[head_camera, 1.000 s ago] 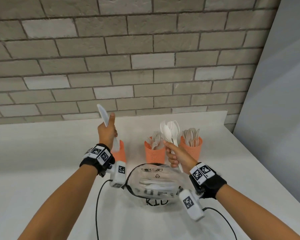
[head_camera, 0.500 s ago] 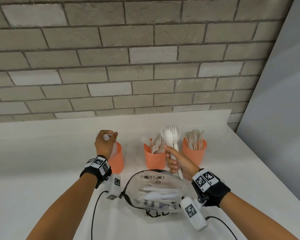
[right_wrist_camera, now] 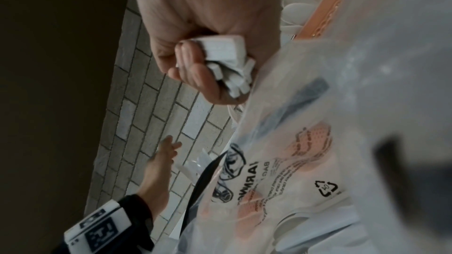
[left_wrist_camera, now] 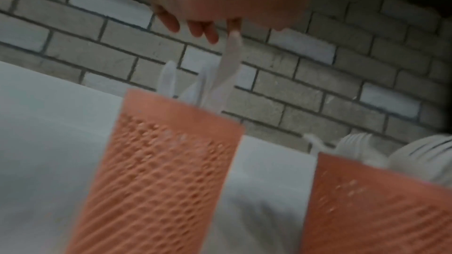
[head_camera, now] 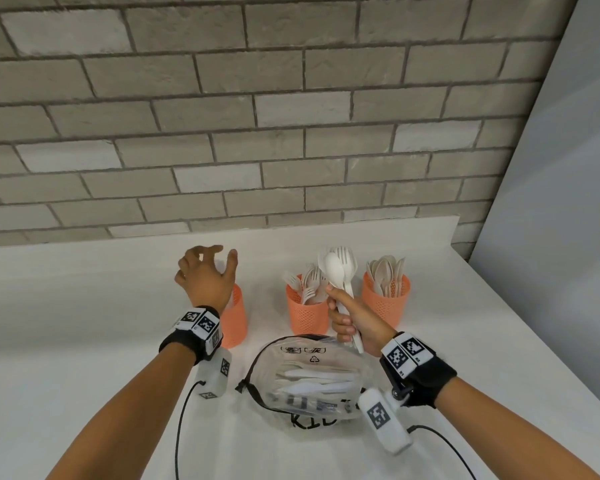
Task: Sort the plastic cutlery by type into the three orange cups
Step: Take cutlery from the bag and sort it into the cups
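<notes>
Three orange mesh cups stand in a row on the white counter. My left hand (head_camera: 215, 263) hovers with spread fingers over the left cup (head_camera: 235, 323), which holds white knives (left_wrist_camera: 220, 78); one knife tip is just under a fingertip (left_wrist_camera: 233, 26). The middle cup (head_camera: 309, 315) holds forks and the right cup (head_camera: 386, 301) holds spoons. In front of the middle cup my right hand (head_camera: 347, 317) grips a bundle of white cutlery (head_camera: 338, 271) by the handles (right_wrist_camera: 225, 59), a spoon and forks pointing up.
A clear plastic bag (head_camera: 309, 379) with more white cutlery inside lies on the counter near me, between my wrists. A brick wall (head_camera: 291, 133) runs behind the cups. A grey panel (head_camera: 551, 237) borders the counter on the right.
My left hand lowered a knife into the left cup, let go of it and opened above the rim. The right hand kept its bundle nearly still.
</notes>
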Motion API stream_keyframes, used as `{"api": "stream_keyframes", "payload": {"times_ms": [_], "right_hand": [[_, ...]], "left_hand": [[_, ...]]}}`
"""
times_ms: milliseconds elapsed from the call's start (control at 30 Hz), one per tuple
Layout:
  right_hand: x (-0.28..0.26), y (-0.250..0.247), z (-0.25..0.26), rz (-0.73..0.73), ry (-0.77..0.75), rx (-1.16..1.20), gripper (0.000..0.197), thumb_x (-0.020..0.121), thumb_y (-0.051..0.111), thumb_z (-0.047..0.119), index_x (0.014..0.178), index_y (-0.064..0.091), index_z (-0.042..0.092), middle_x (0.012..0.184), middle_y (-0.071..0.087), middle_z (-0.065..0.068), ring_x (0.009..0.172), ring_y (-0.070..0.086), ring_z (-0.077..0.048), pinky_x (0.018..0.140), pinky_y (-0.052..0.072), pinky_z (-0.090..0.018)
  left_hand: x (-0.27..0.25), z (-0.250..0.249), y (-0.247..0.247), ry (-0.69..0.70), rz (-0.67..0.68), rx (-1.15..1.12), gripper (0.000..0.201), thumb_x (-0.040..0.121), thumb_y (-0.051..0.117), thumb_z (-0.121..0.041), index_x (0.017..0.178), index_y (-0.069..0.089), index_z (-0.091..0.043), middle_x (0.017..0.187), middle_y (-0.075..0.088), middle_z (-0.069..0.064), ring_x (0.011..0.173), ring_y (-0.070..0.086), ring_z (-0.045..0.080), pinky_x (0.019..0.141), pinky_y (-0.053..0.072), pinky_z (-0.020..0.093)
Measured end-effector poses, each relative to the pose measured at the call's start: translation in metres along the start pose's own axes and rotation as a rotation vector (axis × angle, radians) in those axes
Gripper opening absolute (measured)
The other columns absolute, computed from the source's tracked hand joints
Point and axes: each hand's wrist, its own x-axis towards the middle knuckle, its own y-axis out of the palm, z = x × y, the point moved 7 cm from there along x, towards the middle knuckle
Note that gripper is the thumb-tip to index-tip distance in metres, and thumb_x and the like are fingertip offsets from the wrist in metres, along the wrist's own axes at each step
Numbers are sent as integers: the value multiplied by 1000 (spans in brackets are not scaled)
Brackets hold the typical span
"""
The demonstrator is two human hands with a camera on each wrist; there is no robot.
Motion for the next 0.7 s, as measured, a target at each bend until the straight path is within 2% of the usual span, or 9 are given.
{"api": "stream_keyframes", "payload": {"times_ms": [67,133,200,267,333,367,533,600,700], "right_hand": [[0,2,1,-2,-10,-11,36,93,47,41,66,44,18,38,29,9,29,24,-4,32,25,-14],[-1,5,3,0,-20,-12,36,94,46,40,66,43,18,37,29,9,28,25,-4,32,25,-14],[-2,9,5,5,-27,8,35,95,45,39,66,44,17,37,29,9,27,25,-3,31,25,-14],[-4,14,6,24,-26,34,35,95,44,39,67,45,17,36,29,9,27,26,-3,31,25,-14],[-7,19,7,44,-27,36,35,95,44,40,68,46,17,36,30,8,27,27,-3,30,25,-14],[-8,21,6,48,-26,30,35,94,45,40,69,47,17,36,30,8,27,27,-3,30,25,-14],[-17,21,4,39,-37,17,32,94,46,41,72,49,18,36,32,8,28,29,-4,32,26,-14],[-22,20,3,17,-46,-24,31,94,47,39,74,50,16,37,35,7,28,30,-4,33,27,-15],[-29,19,1,-21,-60,-70,27,94,49,34,77,52,13,37,40,6,27,30,-4,33,27,-13]], "left_hand": [[-5,-22,-11,56,-41,-166,25,93,52,-29,109,65,-15,119,53,12,116,45,29,99,32,41],[-12,-49,-14,110,21,-429,19,92,51,-12,101,67,-9,109,61,13,97,55,22,88,44,35],[-24,-76,-10,106,187,-617,20,90,50,-4,99,67,-5,94,66,10,77,57,12,71,48,24],[-42,-96,4,35,419,-700,20,92,49,-6,103,65,-5,84,64,2,70,56,7,59,46,15],[-61,-109,15,-49,585,-775,18,94,50,-10,104,64,-6,81,63,0,68,57,9,54,47,11],[-68,-114,18,-74,622,-812,16,94,51,-11,102,63,-7,81,63,1,67,58,10,53,48,12],[-84,-119,20,-199,647,-973,9,92,55,-10,84,59,-10,76,60,5,51,61,4,47,50,14],[-83,-119,16,-205,618,-975,12,94,53,-12,82,55,-13,78,59,4,57,60,8,49,50,15],[-74,-119,4,-234,510,-1020,14,100,38,-18,88,44,-17,82,63,4,67,60,14,61,49,23]]}}
